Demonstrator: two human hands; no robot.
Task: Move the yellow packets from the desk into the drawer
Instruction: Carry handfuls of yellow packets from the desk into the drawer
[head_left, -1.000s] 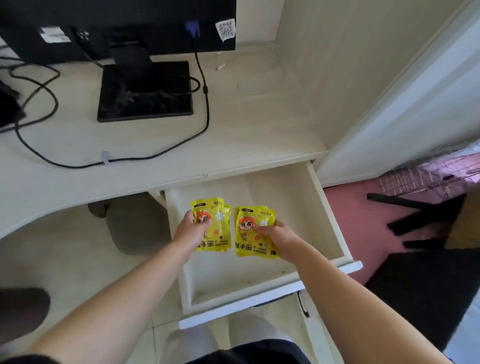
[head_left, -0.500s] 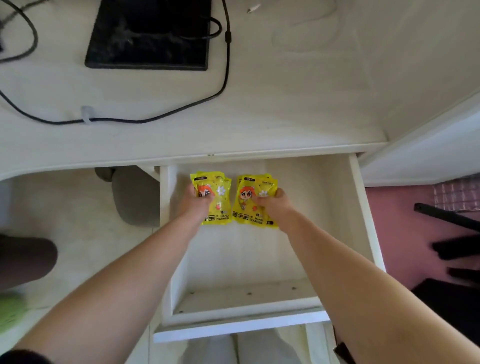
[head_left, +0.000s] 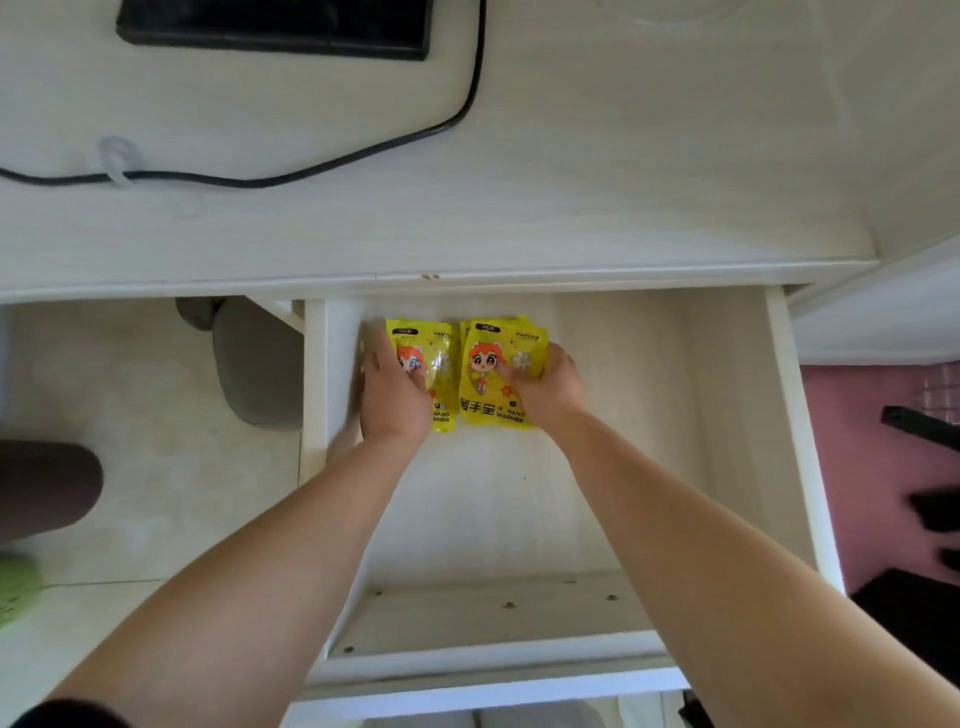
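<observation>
**Two stacks of packets held at the back of the open drawer**

Both bare arms reach into the open white wooden drawer (head_left: 795, 441), which is pulled out from under the pale wood-grain desk (head_left: 519, 218). In the drawer's far left corner is a left stack (head_left: 442, 374) of glossy yellow plastic packets printed with a red-haired cartoon figure. A right stack (head_left: 485, 374) of the same packets lies just beside it, and their inner edges touch.

The left hand (head_left: 395, 395) covers the outer half of the left stack, with the thumb on the printed face and the fingers bent round the outer edge. The right hand (head_left: 548, 389) grips the right stack in the same way, thumb pressed on the front and fingers curled round the right edge. Whether the packets rest on the drawer's floor or hang just above it cannot be told.

Beyond the drawer, on the desk, a thin black cable (head_left: 311, 174) runs through a clear plastic clip (head_left: 117, 161). A flat black monitor base (head_left: 275, 28) lies farther back.
</observation>
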